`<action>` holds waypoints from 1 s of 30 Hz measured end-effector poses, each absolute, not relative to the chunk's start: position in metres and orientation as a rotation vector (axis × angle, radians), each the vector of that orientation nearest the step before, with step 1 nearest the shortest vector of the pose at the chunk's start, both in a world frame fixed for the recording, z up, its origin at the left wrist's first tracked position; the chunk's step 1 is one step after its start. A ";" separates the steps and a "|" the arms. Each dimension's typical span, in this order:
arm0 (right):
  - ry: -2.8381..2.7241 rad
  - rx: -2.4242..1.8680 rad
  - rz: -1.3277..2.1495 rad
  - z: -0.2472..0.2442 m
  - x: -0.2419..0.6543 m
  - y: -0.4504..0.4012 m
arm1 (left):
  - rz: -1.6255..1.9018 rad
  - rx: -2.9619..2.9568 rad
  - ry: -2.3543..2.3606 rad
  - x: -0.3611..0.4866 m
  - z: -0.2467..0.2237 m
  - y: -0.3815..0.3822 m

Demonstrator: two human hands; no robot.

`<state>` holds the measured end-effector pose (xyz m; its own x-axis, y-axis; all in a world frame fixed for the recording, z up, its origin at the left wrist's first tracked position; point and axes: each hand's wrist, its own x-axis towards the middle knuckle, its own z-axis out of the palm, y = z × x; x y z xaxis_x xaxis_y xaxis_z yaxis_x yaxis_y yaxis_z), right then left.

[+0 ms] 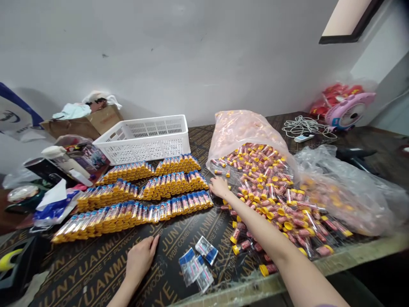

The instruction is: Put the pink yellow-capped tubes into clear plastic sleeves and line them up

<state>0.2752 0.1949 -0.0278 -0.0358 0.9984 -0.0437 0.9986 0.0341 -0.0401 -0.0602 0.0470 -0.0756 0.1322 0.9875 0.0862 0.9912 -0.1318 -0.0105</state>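
Note:
My left hand [139, 256] rests on the dark board near the front, fingers loosely extended and nothing visible in them. Beyond it, stacked rows of small clear tubes [172, 207] with yellow caps and blue-topped labels stand side by side. My right hand [220, 186] reaches to the gap between these rows and a loose heap of tubes [271, 209] with yellow caps and pinkish contents. Its fingers point left, slightly apart, close to the row ends; no held tube shows. Small blue-and-white packets [195, 269] lie between my arms.
A white plastic basket [147, 145] stands behind the rows. The heap spills from a large translucent bag [247, 125], with another plastic bag [351, 187] to its right. Farther back are a coiled white cable [306, 127] and a pink fan [348, 113]. Bottles [60, 162] crowd the left.

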 end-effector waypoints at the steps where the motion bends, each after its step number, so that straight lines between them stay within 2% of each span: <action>1: 2.237 2.189 -0.100 -0.030 0.274 0.195 | -0.090 -2.311 -2.026 -0.060 -0.076 0.047; 11: 2.303 2.028 -0.049 -0.040 0.278 0.142 | -0.169 -2.304 -2.084 -0.056 -0.067 0.041; 17: 2.370 2.011 -0.010 -0.040 0.276 0.098 | -0.456 -2.325 -2.465 -0.053 -0.051 0.032; 25: 2.401 2.098 -0.036 -0.039 0.259 0.048 | -0.577 -2.606 -2.430 0.002 -0.055 -0.007; 30: 2.438 2.272 -0.095 -0.032 0.248 0.026 | -0.597 -2.647 -2.461 0.001 -0.058 -0.005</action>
<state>0.2480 0.0263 -0.0325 -0.0613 0.9929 0.1018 0.9820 0.0782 -0.1717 0.0008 -0.0051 -0.0577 0.1076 0.9875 -0.1150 0.8253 -0.0242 0.5642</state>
